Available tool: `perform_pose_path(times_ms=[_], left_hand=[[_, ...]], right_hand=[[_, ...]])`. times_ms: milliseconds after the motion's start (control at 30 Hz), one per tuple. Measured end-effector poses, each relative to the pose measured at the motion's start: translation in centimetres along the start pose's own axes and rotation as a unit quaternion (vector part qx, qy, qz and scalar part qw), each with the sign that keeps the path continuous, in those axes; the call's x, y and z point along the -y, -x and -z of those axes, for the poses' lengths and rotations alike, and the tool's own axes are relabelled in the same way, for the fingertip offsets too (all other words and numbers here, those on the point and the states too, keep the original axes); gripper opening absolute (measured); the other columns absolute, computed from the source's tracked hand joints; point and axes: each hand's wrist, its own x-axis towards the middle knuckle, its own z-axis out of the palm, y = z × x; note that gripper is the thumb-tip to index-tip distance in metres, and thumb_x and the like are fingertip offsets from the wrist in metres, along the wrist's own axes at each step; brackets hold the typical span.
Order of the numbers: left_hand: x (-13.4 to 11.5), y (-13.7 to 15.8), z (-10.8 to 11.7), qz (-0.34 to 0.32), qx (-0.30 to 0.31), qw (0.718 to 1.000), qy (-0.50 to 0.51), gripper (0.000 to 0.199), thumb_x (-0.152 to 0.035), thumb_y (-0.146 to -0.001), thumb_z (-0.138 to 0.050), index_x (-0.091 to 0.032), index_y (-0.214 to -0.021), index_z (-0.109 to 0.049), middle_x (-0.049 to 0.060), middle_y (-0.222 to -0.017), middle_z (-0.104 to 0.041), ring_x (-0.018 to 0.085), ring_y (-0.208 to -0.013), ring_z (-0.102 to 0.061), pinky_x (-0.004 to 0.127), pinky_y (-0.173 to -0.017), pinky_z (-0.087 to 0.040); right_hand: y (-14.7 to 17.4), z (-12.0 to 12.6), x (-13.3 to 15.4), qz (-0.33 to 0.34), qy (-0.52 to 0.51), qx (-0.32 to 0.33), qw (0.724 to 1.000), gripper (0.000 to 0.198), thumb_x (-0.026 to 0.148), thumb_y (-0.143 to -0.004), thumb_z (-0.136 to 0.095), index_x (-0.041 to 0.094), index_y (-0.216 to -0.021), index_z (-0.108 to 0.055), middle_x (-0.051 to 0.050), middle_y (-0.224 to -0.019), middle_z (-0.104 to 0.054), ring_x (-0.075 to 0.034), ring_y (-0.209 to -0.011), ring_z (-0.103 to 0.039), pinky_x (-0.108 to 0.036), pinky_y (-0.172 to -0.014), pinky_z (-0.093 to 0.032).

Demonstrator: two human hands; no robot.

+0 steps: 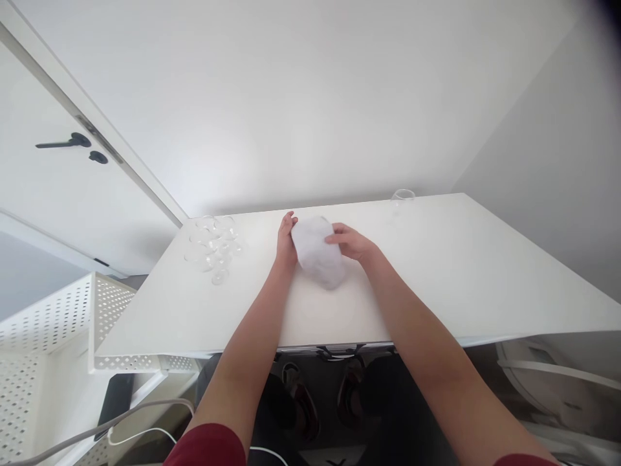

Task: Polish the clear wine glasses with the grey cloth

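A crumpled white cloth (320,252) is held up between both my hands over the middle of the white table. My left hand (287,238) is curled round the cloth's left side, thumb and fingertips showing at its upper edge. From the right, my right hand (352,241) grips the cloth's upper right part, with fingers bent over it. Whether something lies inside the cloth cannot be made out. Several clear stemmed glasses (213,246) stand close together on the left of the table. One more clear glass (402,199) is near the back edge, right of my hands.
The white tabletop (466,272) backs onto a plain wall (301,110). At the left is a door with a black handle (65,142). A white perforated rack (72,317) and a cable (140,408) are at the lower left. My feet show below the front edge.
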Motion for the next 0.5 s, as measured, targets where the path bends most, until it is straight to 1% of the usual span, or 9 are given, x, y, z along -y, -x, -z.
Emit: perform_pose_path(times_ms=[67,133,167,200,267,333,400,467,500], left_hand=[[0.1,-0.2,0.0,0.018,-0.04,0.998,0.04,0.049,-0.066,-0.088,-0.069,-0.026,-0.116,-0.063,0.007,-0.102,-0.064,0.015,-0.083,-0.064,0.03,-0.071,-0.052],[0.2,-0.3,0.1,0.049,-0.063,0.995,0.055,0.042,-0.064,-0.092,-0.063,-0.025,-0.108,-0.064,0.006,-0.097,-0.062,0.013,-0.074,-0.06,0.029,-0.065,-0.049],[0.2,-0.3,0.1,0.06,-0.071,0.994,0.058,0.039,-0.062,-0.094,-0.061,-0.024,-0.104,-0.063,0.006,-0.093,-0.06,0.013,-0.071,-0.057,0.029,-0.062,-0.047],[0.3,-0.4,0.2,0.063,-0.079,0.993,0.061,0.036,-0.06,-0.094,-0.06,-0.024,-0.101,-0.062,0.005,-0.09,-0.059,0.012,-0.068,-0.055,0.028,-0.06,-0.045],[0.4,-0.4,0.2,0.062,-0.09,0.992,0.07,0.031,-0.054,-0.095,-0.061,-0.023,-0.097,-0.061,0.004,-0.085,-0.056,0.011,-0.065,-0.051,0.027,-0.057,-0.042],[0.6,-0.6,0.2,0.061,-0.093,0.99,0.081,0.026,-0.049,-0.094,-0.062,-0.023,-0.095,-0.06,0.003,-0.083,-0.056,0.011,-0.064,-0.051,0.027,-0.057,-0.042],[0.9,-0.8,0.1,0.047,-0.088,0.992,0.078,0.026,-0.048,-0.094,-0.061,-0.023,-0.095,-0.062,0.004,-0.085,-0.06,0.013,-0.07,-0.057,0.028,-0.061,-0.046],[1.1,-1.0,0.1,0.004,-0.066,0.997,0.029,0.033,-0.055,-0.096,-0.055,-0.024,-0.098,-0.064,0.006,-0.09,-0.064,0.018,-0.084,-0.064,0.032,-0.07,-0.05],[1.3,-1.0,0.1,-0.019,-0.051,0.999,-0.007,0.039,-0.06,-0.096,-0.051,-0.024,-0.1,-0.064,0.008,-0.092,-0.066,0.021,-0.091,-0.065,0.035,-0.075,-0.051]], right_hand=[[-0.6,0.1,-0.2,0.075,-0.019,-0.149,0.986,0.035,0.046,-0.07,-0.081,0.02,-0.088,-0.067,-0.006,-0.087,-0.073,-0.023,-0.083,-0.069,-0.034,-0.074,-0.055],[-1.2,0.3,-0.3,0.123,-0.014,-0.304,0.945,0.033,0.05,-0.075,-0.073,0.022,-0.088,-0.062,-0.004,-0.086,-0.07,-0.021,-0.084,-0.066,-0.032,-0.074,-0.054],[-1.3,0.4,-0.3,0.131,-0.007,-0.352,0.927,0.032,0.05,-0.076,-0.071,0.022,-0.088,-0.06,-0.003,-0.086,-0.069,-0.021,-0.084,-0.066,-0.032,-0.074,-0.054],[-1.4,0.4,-0.3,0.137,-0.004,-0.376,0.916,0.032,0.05,-0.077,-0.07,0.022,-0.088,-0.058,-0.003,-0.087,-0.068,-0.021,-0.085,-0.065,-0.032,-0.074,-0.054],[-1.4,0.0,0.2,0.152,-0.002,-0.372,0.916,0.03,0.047,-0.078,-0.069,0.022,-0.09,-0.057,-0.004,-0.09,-0.067,-0.022,-0.088,-0.065,-0.033,-0.076,-0.054],[-1.4,-1.3,1.0,0.167,0.022,-0.325,0.931,0.029,0.041,-0.076,-0.072,0.022,-0.094,-0.06,-0.005,-0.094,-0.069,-0.022,-0.089,-0.066,-0.034,-0.077,-0.054],[-1.8,-3.6,2.0,0.16,0.094,-0.262,0.947,0.034,0.032,-0.071,-0.076,0.023,-0.1,-0.061,-0.004,-0.093,-0.07,-0.023,-0.087,-0.066,-0.035,-0.075,-0.054],[-2.7,-6.5,2.9,0.139,0.164,-0.197,0.956,0.043,0.025,-0.071,-0.074,0.025,-0.112,-0.059,-0.002,-0.088,-0.07,-0.023,-0.082,-0.066,-0.035,-0.073,-0.053],[-3.4,-8.1,3.3,0.135,0.192,-0.206,0.95,0.044,0.024,-0.075,-0.071,0.026,-0.117,-0.056,-0.001,-0.088,-0.07,-0.023,-0.08,-0.065,-0.035,-0.072,-0.053]])
